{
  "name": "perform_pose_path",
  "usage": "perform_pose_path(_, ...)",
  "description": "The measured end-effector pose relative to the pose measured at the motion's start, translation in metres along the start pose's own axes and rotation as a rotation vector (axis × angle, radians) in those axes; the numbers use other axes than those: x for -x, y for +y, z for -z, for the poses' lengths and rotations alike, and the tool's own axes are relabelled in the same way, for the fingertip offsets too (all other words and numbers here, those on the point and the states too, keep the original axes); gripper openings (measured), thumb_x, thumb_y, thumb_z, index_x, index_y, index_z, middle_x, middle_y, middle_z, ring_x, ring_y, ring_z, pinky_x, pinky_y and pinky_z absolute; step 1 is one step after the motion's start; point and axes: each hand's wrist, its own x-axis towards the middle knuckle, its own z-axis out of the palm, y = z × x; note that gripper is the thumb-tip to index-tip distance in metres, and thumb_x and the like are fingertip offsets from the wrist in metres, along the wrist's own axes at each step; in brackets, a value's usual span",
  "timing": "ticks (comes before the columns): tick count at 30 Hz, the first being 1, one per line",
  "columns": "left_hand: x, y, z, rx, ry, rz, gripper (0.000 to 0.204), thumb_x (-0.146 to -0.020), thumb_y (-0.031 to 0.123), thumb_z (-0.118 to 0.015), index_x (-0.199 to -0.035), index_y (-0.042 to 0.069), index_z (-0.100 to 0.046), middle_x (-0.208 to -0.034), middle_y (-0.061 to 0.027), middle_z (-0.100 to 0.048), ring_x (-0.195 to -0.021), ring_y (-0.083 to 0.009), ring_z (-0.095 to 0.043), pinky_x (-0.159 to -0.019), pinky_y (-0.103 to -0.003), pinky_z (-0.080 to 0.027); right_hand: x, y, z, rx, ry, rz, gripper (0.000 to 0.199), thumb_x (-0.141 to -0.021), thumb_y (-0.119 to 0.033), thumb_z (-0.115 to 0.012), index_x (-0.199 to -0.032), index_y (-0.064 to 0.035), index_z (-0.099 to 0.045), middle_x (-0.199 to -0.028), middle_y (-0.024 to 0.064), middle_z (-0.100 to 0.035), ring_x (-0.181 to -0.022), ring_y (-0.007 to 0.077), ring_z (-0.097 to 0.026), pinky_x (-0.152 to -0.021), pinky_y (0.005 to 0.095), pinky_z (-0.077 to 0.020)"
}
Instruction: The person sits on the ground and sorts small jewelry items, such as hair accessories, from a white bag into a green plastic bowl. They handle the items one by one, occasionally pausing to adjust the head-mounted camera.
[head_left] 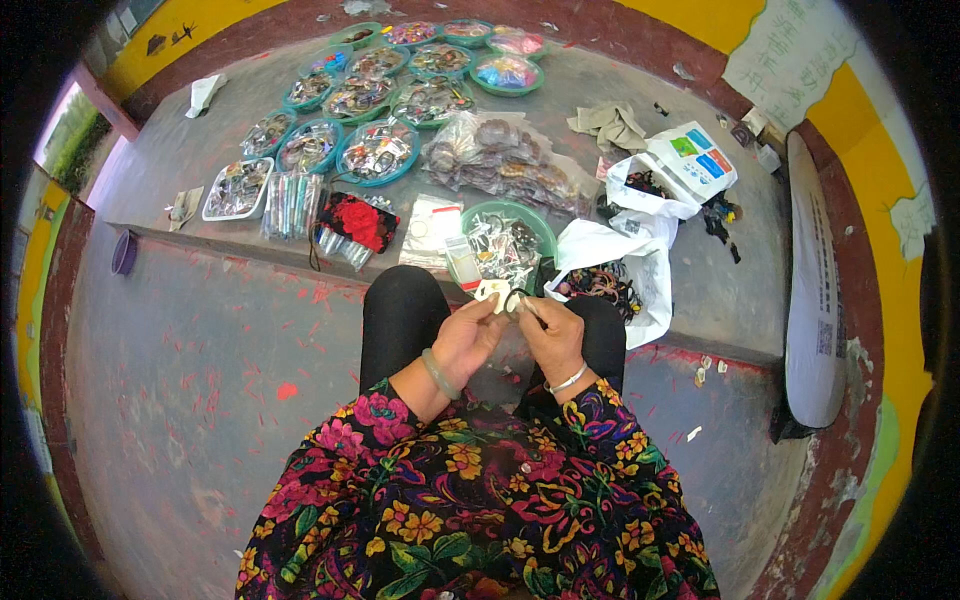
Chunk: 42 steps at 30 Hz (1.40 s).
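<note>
the left hand [468, 338] is pinching a small pale card [492, 292] between thumb and fingertips, its grip clenched on the card's lower edge. the right hand [550, 335] is meeting it from the other side, its grip grasping a thin dark loop [517, 300] that is touching the card; both are being held above the person's knees, just in front of the near edge of the raised concrete ledge [180, 160]. a green bangle [438, 375] is sitting on the left wrist and a silver bracelet [567, 381] on the right.

just beyond the hands, at the ledge's near edge, a green bowl [520, 215] of small packets is resting, with a clear little box [461, 262] touching its left side. a white plastic bag [625, 265] holding dark loops is lying open just right of the bowl. left of the bowl a red embroidered pouch [357, 220] is lying near the edge, and beside it a white tray [236, 189]. toward the far edge, many more teal-rimmed bowls [377, 152] of packaged trinkets are standing in rows, with a large clear bag [505, 155] of dark rings between them and the near bowl.
</note>
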Motion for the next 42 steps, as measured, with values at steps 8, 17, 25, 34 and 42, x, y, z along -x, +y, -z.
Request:
perform_pose_path(8, 0.008, 0.014, -0.004, -0.233, -0.137, -0.183, 0.019, -0.091, 0.010, -0.045, -0.108, 0.004, -0.051, -0.098, -0.0064, -0.059, -0.086, -0.0143, -0.059, -0.072, -0.025, -0.052, 0.004, -0.007, 0.004, -0.018, -0.091, 0.008, 0.018, -0.075, -0.003, -0.060, -0.093, -0.0004, -0.061, -0.095, 0.0102, -0.060, -0.073, 0.0168, -0.061, -0.060, 0.0253, -0.0475)
perform_pose_path(17, 0.025, 0.026, 0.001, -0.613, -0.257, -0.051, 0.023, -0.089, 0.012, -0.047, -0.108, 0.000, -0.051, -0.091, -0.0093, -0.062, -0.074, -0.0154, -0.063, -0.059, -0.023, -0.053, 0.007, 0.008, 0.009, -0.351, -0.397, -0.310, 0.023, -0.077, 0.001, -0.054, -0.099, 0.0007, -0.060, -0.086, 0.0069, -0.065, -0.071, 0.0088, -0.060, -0.063, 0.0225, -0.0479)
perform_pose_path(25, 0.017, 0.014, 0.017, -0.569, -0.011, -0.196, 0.019, -0.090, 0.015, -0.046, -0.101, 0.002, -0.053, -0.089, -0.0096, -0.062, -0.074, -0.0170, -0.062, -0.055, -0.024, -0.051, 0.025, -0.005, 0.024, 0.242, -0.306, 0.321, 0.013, -0.072, -0.007, -0.057, -0.085, -0.0049, -0.059, -0.081, 0.0088, -0.057, -0.073, 0.0285, -0.057, -0.062, 0.0346, -0.0469)
perform_pose_path(34, 0.012, -0.004, 0.018, -0.366, -0.042, -0.127, 0.014, -0.090, 0.011, -0.046, -0.099, 0.002, -0.053, -0.086, -0.0110, -0.061, -0.069, -0.0119, -0.060, -0.051, -0.019, -0.046, 0.033, -0.016, 0.034, 0.281, -0.380, 0.503, 0.015, -0.070, -0.007, -0.055, -0.085, -0.0022, -0.057, -0.071, 0.0089, -0.052, -0.064, 0.0245, -0.054, -0.055, 0.0320, -0.0443)
perform_pose_path(42, 0.016, -0.005, 0.005, -0.766, -0.092, -0.095, 0.016, -0.091, 0.015, -0.044, -0.099, 0.003, -0.052, -0.069, -0.0050, -0.059, -0.043, -0.0111, -0.055, -0.032, -0.018, -0.039, 0.031, -0.011, 0.036, -0.279, -0.141, -0.323, 0.012, -0.077, -0.005, -0.061, -0.088, 0.0000, -0.063, -0.071, 0.0075, -0.058, -0.061, 0.0133, -0.055, -0.054, 0.0256, -0.0424)
